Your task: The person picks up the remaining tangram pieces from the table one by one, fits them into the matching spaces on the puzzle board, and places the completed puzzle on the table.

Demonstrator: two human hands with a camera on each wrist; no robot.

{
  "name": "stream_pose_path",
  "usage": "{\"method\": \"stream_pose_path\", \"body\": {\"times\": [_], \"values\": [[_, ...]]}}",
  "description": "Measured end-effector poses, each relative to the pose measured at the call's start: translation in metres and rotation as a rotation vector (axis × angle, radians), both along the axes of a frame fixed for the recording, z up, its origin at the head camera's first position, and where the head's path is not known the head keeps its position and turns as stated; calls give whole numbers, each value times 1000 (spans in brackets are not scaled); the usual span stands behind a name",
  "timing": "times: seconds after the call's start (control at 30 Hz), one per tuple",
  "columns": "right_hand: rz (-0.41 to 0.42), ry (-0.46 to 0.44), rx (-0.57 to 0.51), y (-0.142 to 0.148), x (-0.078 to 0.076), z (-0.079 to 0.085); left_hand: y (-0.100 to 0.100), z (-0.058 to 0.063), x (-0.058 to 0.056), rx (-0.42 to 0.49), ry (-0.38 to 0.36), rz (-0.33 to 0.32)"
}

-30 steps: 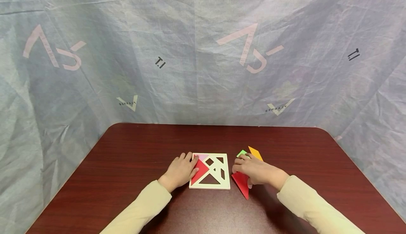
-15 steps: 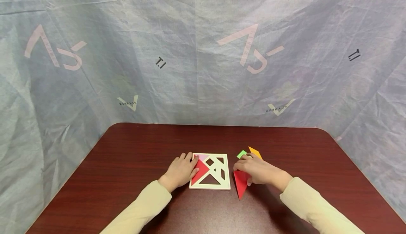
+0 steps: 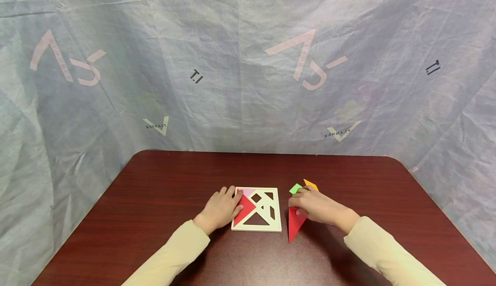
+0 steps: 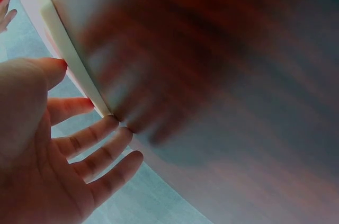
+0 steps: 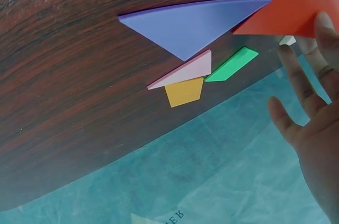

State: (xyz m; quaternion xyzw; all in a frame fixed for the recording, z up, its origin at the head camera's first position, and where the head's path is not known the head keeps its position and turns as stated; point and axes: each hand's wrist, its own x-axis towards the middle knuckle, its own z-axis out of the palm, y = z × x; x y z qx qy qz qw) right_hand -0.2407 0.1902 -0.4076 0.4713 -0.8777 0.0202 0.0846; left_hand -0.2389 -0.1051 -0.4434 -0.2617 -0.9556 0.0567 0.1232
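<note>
My left hand [image 3: 220,208] rests on the left edge of a white tangram board [image 3: 275,225], its fingertips lying along the rim in the left wrist view. Set in the board at the left are a flat red triangle [image 3: 245,208] and a pink piece [image 3: 248,191]; several dark cut-outs fill the rest. Just right of the board, my right hand [image 3: 317,204] pinches a large red triangle [image 3: 296,225] between thumb and fingers, a long point hanging toward me. The right wrist view shows this triangle [image 5: 304,9] beside the thumb.
Beyond the right hand lie a green piece [image 3: 296,188] and an orange piece [image 3: 311,184]. In the right wrist view a purple triangle [image 5: 196,25] and a pink triangle [image 5: 188,69] lie near them on the dark wooden table [image 3: 186,178]. A grey cloth [image 3: 240,105] hangs behind.
The held red triangle has turned, its lower tip swinging left to point more straight toward me. My right hand has shifted slightly right. The left hand and board stay put.
</note>
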Motion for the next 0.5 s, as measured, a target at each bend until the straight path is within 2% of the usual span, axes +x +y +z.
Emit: {"method": "stream_pose_path", "body": {"times": [0.27, 0.5], "values": [[-9, 2, -85, 3, 2, 0, 0, 1, 1, -4, -2, 5], [-46, -75, -104, 5, 4, 3, 0, 2, 1, -1, 10, -1]]}}
